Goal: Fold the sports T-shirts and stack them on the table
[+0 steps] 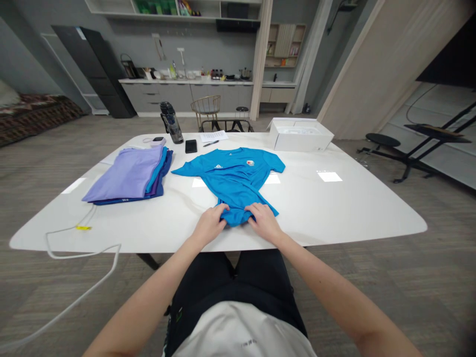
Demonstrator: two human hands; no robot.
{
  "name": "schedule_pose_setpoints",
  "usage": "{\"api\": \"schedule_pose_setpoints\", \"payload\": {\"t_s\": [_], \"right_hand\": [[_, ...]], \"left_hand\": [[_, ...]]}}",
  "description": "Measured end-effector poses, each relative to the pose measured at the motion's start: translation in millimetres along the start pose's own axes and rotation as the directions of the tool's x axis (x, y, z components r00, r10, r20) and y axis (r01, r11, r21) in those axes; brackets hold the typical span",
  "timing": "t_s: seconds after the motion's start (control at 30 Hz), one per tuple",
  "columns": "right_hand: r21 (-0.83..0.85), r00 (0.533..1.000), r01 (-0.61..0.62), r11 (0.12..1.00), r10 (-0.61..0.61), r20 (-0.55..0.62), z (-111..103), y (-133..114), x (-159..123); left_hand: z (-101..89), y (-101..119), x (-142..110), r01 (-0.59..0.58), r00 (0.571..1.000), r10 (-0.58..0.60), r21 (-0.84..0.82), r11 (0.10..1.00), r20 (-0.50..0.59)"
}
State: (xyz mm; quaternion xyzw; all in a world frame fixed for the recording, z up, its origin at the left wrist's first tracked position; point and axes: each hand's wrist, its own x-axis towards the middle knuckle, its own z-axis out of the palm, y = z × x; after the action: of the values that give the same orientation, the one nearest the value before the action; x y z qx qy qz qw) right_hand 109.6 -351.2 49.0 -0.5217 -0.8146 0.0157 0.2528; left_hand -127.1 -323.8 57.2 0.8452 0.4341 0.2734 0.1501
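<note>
A bright blue sports T-shirt [238, 178] lies flat on the white table [334, 208], collar away from me and sleeves spread. Its lower part is bunched towards the near edge. My left hand [210, 224] grips the bunched hem from the left, and my right hand [265, 222] holds it from the right. The fabric rises in a small fold between them. To the left of the shirt sits a stack of folded clothes [126, 171], lilac on top with blue and purple layers beneath.
A dark water bottle [171, 122], a black phone [191, 146], a paper sheet [213, 136] and a pen [210, 143] stand along the far side of the table. An open white box [300, 136] sits at the far right corner. A white cable [82, 250] trails over the left edge.
</note>
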Motion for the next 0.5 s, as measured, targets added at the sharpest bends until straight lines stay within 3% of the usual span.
{"api": "schedule_pose_setpoints", "payload": {"t_s": [0.1,0.17,0.23,0.3,0.4,0.5], "right_hand": [[0.089,0.997,0.064,0.994,-0.06,-0.05,3.0,-11.9,7.3],[0.156,0.99,0.12,0.98,-0.107,-0.095,0.9,-22.7,11.7],[0.189,0.987,0.116,0.975,-0.092,-0.13,-2.0,-32.1,12.7],[0.184,0.989,0.031,0.982,-0.003,-0.147,-3.5,-36.4,9.1],[0.113,0.986,-0.12,0.986,0.131,-0.099,0.9,-32.4,-1.7],[-0.005,0.979,-0.206,0.979,0.206,0.009,11.4,-24.5,-10.7]], "left_hand": [[-3.0,8.0,-1.5,-0.12,0.992,0.107,0.207,0.971,0.069],[-1.5,15.5,-0.6,-0.112,0.993,0.104,0.197,0.974,0.055],[1.8,21.2,1.6,-0.034,0.999,0.031,0.063,0.997,0.042],[5.6,22.8,3.8,0.083,0.997,-0.082,-0.161,0.983,0.014],[11.1,18.9,4.7,0.206,0.951,-0.296,-0.536,0.819,-0.087],[14.1,14.8,3.6,0.229,0.862,-0.48,-0.718,0.657,-0.164]]}}
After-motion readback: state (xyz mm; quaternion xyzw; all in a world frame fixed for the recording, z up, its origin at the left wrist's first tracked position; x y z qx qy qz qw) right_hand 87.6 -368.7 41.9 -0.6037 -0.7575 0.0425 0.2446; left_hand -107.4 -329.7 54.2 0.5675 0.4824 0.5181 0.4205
